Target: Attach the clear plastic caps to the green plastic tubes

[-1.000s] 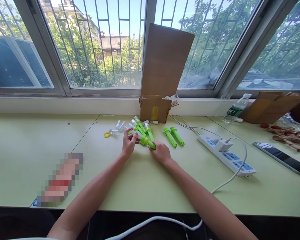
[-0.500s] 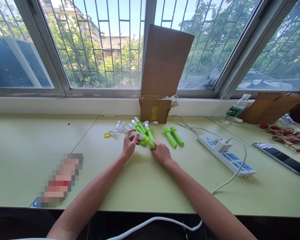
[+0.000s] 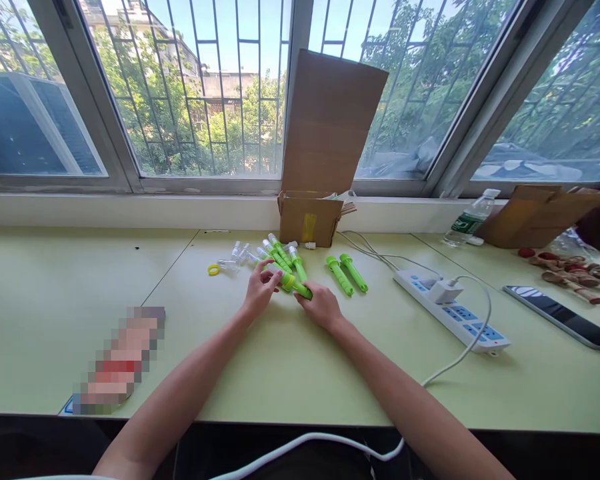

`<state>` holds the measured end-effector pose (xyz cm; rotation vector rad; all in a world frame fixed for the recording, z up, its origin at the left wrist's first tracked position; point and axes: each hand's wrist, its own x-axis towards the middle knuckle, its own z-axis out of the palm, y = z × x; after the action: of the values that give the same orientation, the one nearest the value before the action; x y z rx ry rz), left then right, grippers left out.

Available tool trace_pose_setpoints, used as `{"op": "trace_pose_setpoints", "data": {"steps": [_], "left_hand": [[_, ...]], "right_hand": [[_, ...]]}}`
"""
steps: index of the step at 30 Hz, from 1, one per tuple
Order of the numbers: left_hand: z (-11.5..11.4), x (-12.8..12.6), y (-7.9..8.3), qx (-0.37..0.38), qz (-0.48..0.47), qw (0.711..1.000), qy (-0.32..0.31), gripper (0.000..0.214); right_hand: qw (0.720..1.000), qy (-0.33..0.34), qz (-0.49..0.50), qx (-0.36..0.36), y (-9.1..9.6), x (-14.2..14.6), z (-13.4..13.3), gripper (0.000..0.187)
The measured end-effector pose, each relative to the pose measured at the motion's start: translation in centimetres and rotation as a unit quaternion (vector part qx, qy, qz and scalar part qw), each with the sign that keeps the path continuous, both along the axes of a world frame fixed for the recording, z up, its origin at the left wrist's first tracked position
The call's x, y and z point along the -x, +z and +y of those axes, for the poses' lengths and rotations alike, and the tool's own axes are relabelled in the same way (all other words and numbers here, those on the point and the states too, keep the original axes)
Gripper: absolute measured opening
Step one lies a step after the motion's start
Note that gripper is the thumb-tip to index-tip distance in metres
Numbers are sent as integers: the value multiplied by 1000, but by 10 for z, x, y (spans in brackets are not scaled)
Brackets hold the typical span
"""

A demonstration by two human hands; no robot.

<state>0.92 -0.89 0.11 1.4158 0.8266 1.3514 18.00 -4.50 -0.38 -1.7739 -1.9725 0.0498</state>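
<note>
Between my two hands is a green plastic tube (image 3: 300, 288) with a yellow ring near a clear end. My left hand (image 3: 261, 288) has its fingers closed around that clear end and hides much of it. My right hand (image 3: 321, 305) grips the plain green end. Just beyond them lies a pile of similar green tubes (image 3: 279, 251) with clear tips. Left of the pile are several loose clear plastic pieces (image 3: 229, 265) and a yellow ring (image 3: 213, 270). Two green tubes (image 3: 340, 277) without clear tips lie to the right of my right hand.
An open cardboard box (image 3: 307, 223) stands behind the pile against the sill. To the right are a white power strip (image 3: 453, 312) with cables, a phone (image 3: 563, 317), a water bottle (image 3: 473, 217) and wooden sticks (image 3: 575, 270). A pixelated object (image 3: 123, 360) lies front left.
The tube has turned or shifted slightly in my hands, and less of its clear end shows past my left fingers. Both hands remain in nearly the same place.
</note>
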Motion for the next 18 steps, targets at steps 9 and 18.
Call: {"op": "trace_pose_setpoints", "data": {"steps": [9,18], "left_hand": [[-2,-3,-1,-19,-11,1000,19,52],[-2,-6,-4,-51,2,998,29,45]], "right_hand": [[998,29,51,-29,-5,-3,3,27],[996,34,78,-40,-7,-3,4,24]]}}
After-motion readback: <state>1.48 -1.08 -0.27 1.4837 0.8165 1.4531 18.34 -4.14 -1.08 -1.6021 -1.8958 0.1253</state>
